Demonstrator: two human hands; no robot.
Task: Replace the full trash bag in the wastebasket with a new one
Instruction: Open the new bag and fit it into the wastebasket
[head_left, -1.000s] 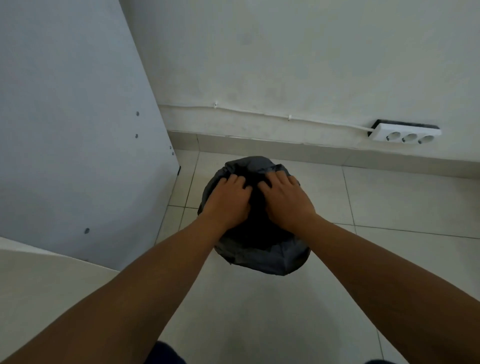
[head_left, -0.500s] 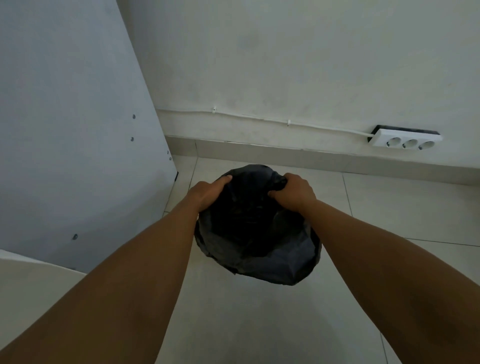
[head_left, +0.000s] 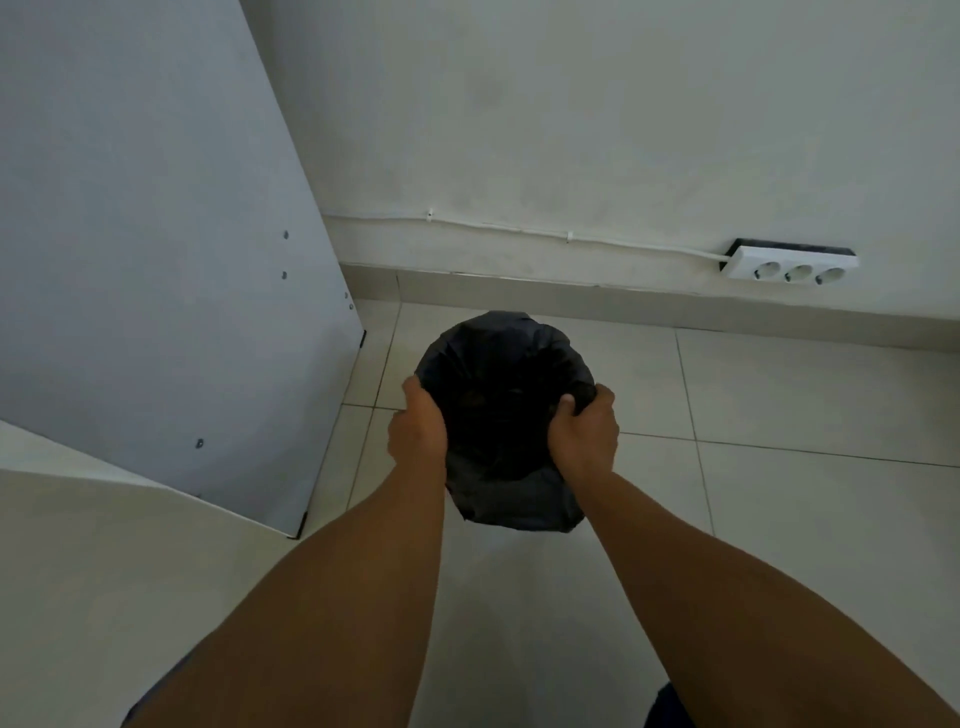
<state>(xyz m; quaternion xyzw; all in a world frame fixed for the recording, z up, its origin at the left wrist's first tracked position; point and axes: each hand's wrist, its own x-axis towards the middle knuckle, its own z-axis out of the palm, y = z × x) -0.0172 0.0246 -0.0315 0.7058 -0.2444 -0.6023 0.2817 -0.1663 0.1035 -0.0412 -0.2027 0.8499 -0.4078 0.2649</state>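
A black trash bag (head_left: 506, 364) covers the small wastebasket on the tiled floor; the basket itself is hidden under the plastic. The bag's mouth gapes open, dark inside. My left hand (head_left: 420, 427) grips the bag's edge on the left side of the rim. My right hand (head_left: 584, 431) grips a bunched fold of the bag at the right side of the rim, thumb hooked over the plastic.
A white cabinet panel (head_left: 156, 260) stands close on the left, its corner near the basket. A white counter surface (head_left: 104, 545) lies below it. A white triple socket strip (head_left: 789, 264) is fixed to the wall at the back right. Pale floor tiles (head_left: 805, 395) spread to the right.
Both hands lay flat on top of the bag, then moved apart to its left and right sides, taking hold of the edge. The bag's mouth has been spread open.
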